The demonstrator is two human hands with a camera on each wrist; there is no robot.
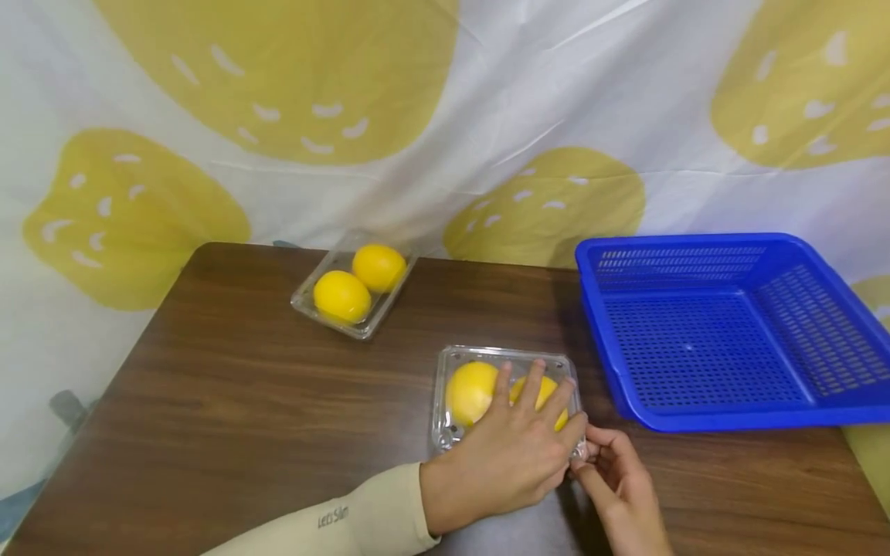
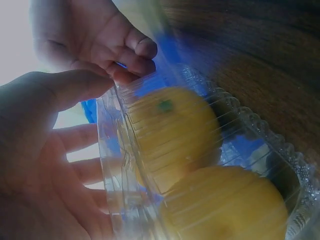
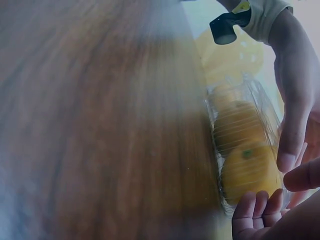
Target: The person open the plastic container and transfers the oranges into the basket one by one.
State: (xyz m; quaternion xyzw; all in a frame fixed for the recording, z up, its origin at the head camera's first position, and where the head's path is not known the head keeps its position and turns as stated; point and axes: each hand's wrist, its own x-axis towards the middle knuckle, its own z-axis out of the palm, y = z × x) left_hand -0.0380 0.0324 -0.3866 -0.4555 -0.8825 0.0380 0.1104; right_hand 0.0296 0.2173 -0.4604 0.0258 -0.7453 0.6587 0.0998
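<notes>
A clear plastic clamshell box point(image 1: 511, 353) with two round yellow fruits point(image 1: 473, 392) stands near the front of the table. My left hand point(image 1: 511, 448) lies across its top, fingers straight and spread over the lid. In the left wrist view the left thumb point(image 2: 75, 90) rests along the box's near edge. At the right front corner my right hand point(image 1: 622, 486) pinches the box's rim between thumb and curled fingers. A green stem mark shows on one fruit point(image 3: 250, 170) through the ribbed side in the right wrist view.
A second clear plastic box point(image 1: 368, 328), also with two yellow fruits point(image 1: 342, 296), sits at the back left of the wooden table point(image 1: 278, 409). To the right stands a blue perforated basket point(image 1: 702, 421). Behind hangs a white cloth point(image 1: 528, 85) with yellow prints.
</notes>
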